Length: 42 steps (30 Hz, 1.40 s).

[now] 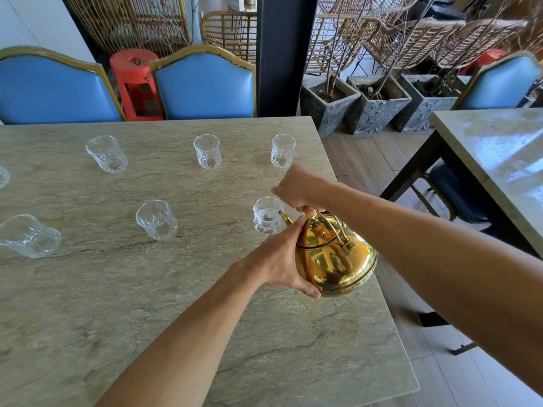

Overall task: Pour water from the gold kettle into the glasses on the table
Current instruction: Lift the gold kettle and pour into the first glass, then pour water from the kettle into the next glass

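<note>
The gold kettle [335, 259] is tilted over the table's right side, its spout tip just over the rim of a clear glass [266, 215]. My right hand [299, 188] grips the kettle's handle from above. My left hand [279, 259] cups the kettle's left side and lid. Several other clear patterned glasses stand upright on the stone table [147, 304]: a far row [207, 151] [282, 150] [106, 154], and a near row [157, 220] [28, 236]. I cannot tell the water level in the glass under the spout.
Two blue chairs [205, 83] stand behind the table's far edge, with a red stool [136, 83] between them. Stone planters [379, 104] line the floor at the right. A second table [499, 148] is at the far right across an aisle.
</note>
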### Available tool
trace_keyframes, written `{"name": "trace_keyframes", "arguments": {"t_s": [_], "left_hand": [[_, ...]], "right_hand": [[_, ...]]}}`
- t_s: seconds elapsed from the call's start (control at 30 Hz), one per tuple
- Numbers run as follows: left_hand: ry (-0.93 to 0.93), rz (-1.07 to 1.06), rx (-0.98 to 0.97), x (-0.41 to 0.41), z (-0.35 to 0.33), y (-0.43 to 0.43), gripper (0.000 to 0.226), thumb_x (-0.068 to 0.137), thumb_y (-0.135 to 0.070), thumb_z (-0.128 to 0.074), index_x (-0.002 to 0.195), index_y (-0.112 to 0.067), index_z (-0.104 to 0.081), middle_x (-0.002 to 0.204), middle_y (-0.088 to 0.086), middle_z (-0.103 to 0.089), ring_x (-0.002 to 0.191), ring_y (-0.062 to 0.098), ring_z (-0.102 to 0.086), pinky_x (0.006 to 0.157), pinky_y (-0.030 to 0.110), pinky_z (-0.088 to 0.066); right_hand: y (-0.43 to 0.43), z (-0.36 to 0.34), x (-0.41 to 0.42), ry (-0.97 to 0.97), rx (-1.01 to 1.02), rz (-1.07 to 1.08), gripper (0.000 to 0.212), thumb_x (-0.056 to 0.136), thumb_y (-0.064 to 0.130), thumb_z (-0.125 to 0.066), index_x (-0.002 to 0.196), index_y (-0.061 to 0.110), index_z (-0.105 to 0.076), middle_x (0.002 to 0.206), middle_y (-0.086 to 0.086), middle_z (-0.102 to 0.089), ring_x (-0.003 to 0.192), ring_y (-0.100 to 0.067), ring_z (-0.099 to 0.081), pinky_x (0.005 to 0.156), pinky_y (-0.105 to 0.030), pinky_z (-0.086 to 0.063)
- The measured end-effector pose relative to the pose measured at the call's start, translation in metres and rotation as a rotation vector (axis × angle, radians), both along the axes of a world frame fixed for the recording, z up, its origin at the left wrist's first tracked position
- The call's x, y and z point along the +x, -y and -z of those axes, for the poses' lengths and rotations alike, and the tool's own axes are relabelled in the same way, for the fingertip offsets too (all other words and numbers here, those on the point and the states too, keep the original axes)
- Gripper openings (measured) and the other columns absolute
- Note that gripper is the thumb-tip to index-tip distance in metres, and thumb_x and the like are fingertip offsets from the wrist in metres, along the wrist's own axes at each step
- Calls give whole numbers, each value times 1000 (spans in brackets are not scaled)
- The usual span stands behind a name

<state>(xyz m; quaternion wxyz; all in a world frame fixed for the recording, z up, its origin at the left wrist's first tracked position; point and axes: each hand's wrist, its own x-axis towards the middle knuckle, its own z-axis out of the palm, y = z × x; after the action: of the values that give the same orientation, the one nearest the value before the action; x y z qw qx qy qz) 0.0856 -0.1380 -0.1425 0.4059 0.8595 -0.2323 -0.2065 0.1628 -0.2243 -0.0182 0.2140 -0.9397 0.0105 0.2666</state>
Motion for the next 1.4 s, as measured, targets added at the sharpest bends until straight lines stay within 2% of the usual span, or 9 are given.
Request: {"name": "trace_keyframes", "arguments": {"t_s": [0.2, 0.33, 0.53, 0.6, 0.73, 0.87, 1.03, 1.17, 1.4], "left_hand": [[20, 11, 40, -4, -8, -1, 163, 48, -45, -105, 165, -22, 6, 164, 4, -36, 148, 23, -40, 124, 29, -27], [49, 21, 81, -6, -12, -4, 161, 44, -51, -104, 163, -34, 3, 162, 2, -40, 145, 26, -45, 122, 42, -37], [62, 75, 205, -6, -26, -6, 157, 46, -49, -104, 163, -23, -3, 160, 8, -41, 141, 30, -49, 120, 41, -39], [85, 92, 259, -5, -31, -7, 158, 46, -52, -103, 163, -21, -3, 162, 8, -38, 142, 31, -48, 120, 45, -39], [156, 102, 362, -10, -42, -11, 160, 43, -58, -102, 163, -25, -1, 167, 5, -31, 145, 32, -44, 119, 48, -40], [225, 147, 446, -15, -58, -13, 162, 43, -59, -101, 164, -27, 0, 170, 5, -27, 146, 34, -42, 120, 48, -39], [271, 171, 497, -25, -83, -8, 161, 46, -56, -102, 165, -27, 2, 172, 1, -22, 150, 32, -37, 122, 46, -36], [282, 155, 509, -24, -101, 3, 158, 49, -55, -102, 165, -29, 2, 172, 1, -23, 148, 33, -40, 120, 46, -37], [276, 67, 529, 13, -115, 38, 159, 47, -58, -101, 164, -32, 3, 171, 1, -25, 149, 31, -38, 118, 47, -38]], "right_hand": [[4, -3, -4, 40, 25, 9, 32, 103, 29, -48, 96, -1, -56, 53, -12, -49, 36, -20, -45, 31, -17, -34], [6, -6, -12, 67, 23, 32, 32, 103, 32, -49, 88, 3, -52, 49, -9, -47, 31, -17, -42, 29, -14, -30], [14, -12, -26, 172, 113, 83, 28, 100, 30, -49, 87, 5, -55, 64, -8, -51, 43, -13, -45, 38, -21, -34], [19, -14, -33, 175, 177, 122, 33, 101, 29, -50, 81, 4, -59, 57, -6, -49, 31, -9, -42, 33, -15, -32], [24, -21, -51, 266, 259, 165, 39, 101, 28, -49, 107, -4, -71, 54, -4, -46, 27, -7, -35, 29, -13, -27], [32, -27, -72, 356, 366, 247, 38, 101, 29, -50, 108, -3, -70, 56, -6, -50, 28, -8, -36, 31, -16, -30], [44, -42, -89, 432, 461, 312, 30, 100, 28, -52, 108, 10, -75, 42, 11, -49, 29, -3, -37, 32, -15, -32], [53, -59, -86, 434, 458, 272, 32, 97, 26, -57, 106, 0, -72, 57, -2, -52, 33, -5, -35, 33, -15, -31], [88, -74, -39, 375, 489, 214, 34, 97, 21, -54, 113, -8, -65, 61, -7, -39, 37, -11, -30, 34, -17, -27]]}}
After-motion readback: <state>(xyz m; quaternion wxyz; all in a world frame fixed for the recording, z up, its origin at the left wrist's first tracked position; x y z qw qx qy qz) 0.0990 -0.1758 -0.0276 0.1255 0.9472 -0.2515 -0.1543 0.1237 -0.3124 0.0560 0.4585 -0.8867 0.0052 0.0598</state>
